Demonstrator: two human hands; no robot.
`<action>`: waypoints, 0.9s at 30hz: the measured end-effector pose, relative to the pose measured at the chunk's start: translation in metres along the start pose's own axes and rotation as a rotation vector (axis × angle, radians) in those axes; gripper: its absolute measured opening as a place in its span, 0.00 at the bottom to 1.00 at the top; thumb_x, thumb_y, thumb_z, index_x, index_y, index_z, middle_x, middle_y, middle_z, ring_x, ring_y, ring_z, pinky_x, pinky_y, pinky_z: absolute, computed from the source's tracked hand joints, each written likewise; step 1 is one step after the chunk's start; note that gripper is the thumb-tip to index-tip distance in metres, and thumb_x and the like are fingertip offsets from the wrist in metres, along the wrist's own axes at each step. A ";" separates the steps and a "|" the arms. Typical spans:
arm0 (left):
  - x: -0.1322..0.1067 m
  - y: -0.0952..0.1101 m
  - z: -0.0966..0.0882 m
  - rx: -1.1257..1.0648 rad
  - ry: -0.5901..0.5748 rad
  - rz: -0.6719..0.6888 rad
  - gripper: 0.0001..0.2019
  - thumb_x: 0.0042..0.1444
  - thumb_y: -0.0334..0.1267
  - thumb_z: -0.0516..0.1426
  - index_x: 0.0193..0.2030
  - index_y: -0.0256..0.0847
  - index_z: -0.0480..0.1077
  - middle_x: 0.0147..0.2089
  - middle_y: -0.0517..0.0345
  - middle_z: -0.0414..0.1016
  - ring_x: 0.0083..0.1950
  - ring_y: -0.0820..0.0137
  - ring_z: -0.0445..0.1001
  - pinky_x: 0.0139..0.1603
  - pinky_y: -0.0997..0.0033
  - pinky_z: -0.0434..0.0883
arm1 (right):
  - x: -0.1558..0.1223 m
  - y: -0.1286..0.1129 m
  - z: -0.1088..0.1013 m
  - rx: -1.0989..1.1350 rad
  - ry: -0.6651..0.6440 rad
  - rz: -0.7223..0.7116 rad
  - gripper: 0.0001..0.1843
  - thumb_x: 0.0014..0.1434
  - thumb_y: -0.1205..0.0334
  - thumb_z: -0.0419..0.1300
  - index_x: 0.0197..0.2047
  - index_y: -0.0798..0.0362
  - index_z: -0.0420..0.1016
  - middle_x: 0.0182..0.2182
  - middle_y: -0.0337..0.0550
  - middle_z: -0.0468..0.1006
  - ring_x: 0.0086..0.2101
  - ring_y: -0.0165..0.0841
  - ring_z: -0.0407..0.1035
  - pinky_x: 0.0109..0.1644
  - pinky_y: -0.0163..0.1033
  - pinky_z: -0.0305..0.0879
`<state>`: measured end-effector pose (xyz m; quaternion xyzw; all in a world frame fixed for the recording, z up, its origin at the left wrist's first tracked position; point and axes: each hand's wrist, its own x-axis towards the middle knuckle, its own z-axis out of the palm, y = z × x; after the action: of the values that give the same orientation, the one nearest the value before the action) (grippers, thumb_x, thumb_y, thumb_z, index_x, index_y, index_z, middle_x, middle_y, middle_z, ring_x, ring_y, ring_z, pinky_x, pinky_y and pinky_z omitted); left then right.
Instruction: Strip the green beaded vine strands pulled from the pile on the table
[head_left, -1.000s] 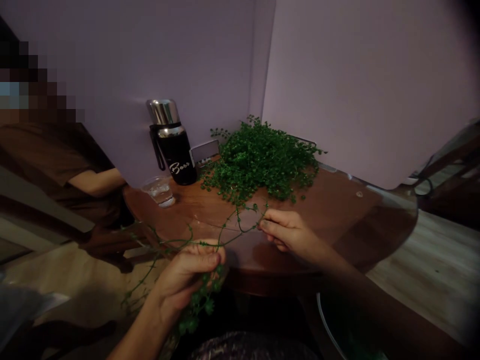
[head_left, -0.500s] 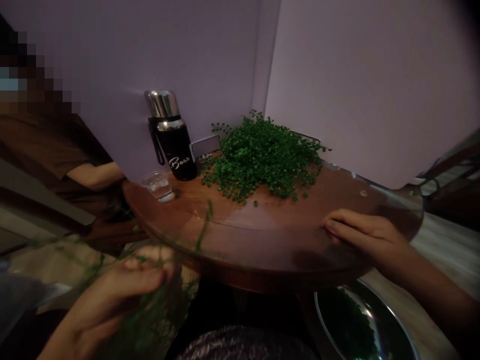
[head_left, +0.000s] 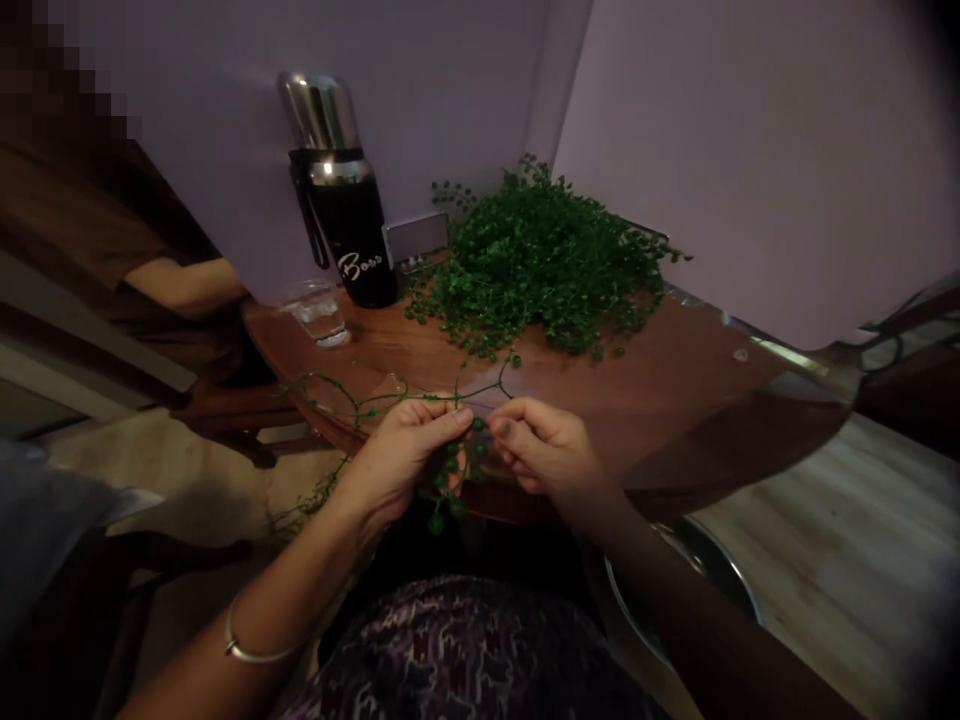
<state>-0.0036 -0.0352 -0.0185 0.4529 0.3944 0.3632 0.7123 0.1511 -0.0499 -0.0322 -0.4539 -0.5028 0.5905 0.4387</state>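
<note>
In front of my body, over the near edge of the table, my left hand [head_left: 409, 440] pinches a thin green sprig [head_left: 436, 518] between thumb and fingers. Its bare, winding stem runs left and right above my knuckles, and small round leaves dangle below. My right hand [head_left: 551, 445] meets it from the right, thumb and forefinger pinched at the sprig beside a round leaf; the exact bit gripped is too small to tell. Behind both hands a heap of leafy greens [head_left: 555, 270] rests on the wooden table [head_left: 697, 400].
A black thermos bottle [head_left: 349, 225] with a silver cap stands at the back left, beside a glass of water [head_left: 322, 318]. A phone-like object [head_left: 418, 240] leans near the heap. Below right sits a metal bowl [head_left: 750, 598]. Another person's arm [head_left: 184, 287] is at far left.
My left hand has come up and right with the sprig, from beside the table to its near edge. My right hand has moved left to meet it. The view has tilted down.
</note>
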 end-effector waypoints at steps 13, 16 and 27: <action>-0.001 -0.005 -0.003 -0.048 -0.061 0.002 0.13 0.45 0.40 0.60 0.20 0.32 0.66 0.16 0.62 0.62 0.17 0.82 0.57 0.18 0.81 0.53 | -0.002 0.007 0.007 -0.132 -0.131 -0.132 0.14 0.56 0.55 0.54 0.25 0.56 0.64 0.17 0.32 0.61 0.16 0.20 0.52 0.18 0.27 0.47; 0.000 -0.007 -0.008 -0.105 -0.100 -0.018 0.13 0.45 0.39 0.60 0.19 0.32 0.65 0.16 0.62 0.60 0.17 0.81 0.56 0.18 0.80 0.52 | 0.000 0.010 0.006 0.131 -0.210 -0.014 0.14 0.54 0.55 0.57 0.26 0.56 0.63 0.17 0.32 0.60 0.14 0.18 0.48 0.15 0.26 0.41; 0.000 -0.007 0.000 -0.243 0.023 0.024 0.12 0.50 0.36 0.57 0.20 0.33 0.64 0.16 0.60 0.65 0.17 0.80 0.61 0.18 0.82 0.55 | -0.003 0.001 0.015 0.327 -0.027 0.136 0.11 0.48 0.56 0.61 0.30 0.55 0.66 0.20 0.34 0.64 0.15 0.19 0.51 0.13 0.23 0.40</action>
<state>-0.0023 -0.0381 -0.0250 0.3635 0.3502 0.4221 0.7530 0.1366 -0.0559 -0.0317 -0.4013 -0.3740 0.6989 0.4590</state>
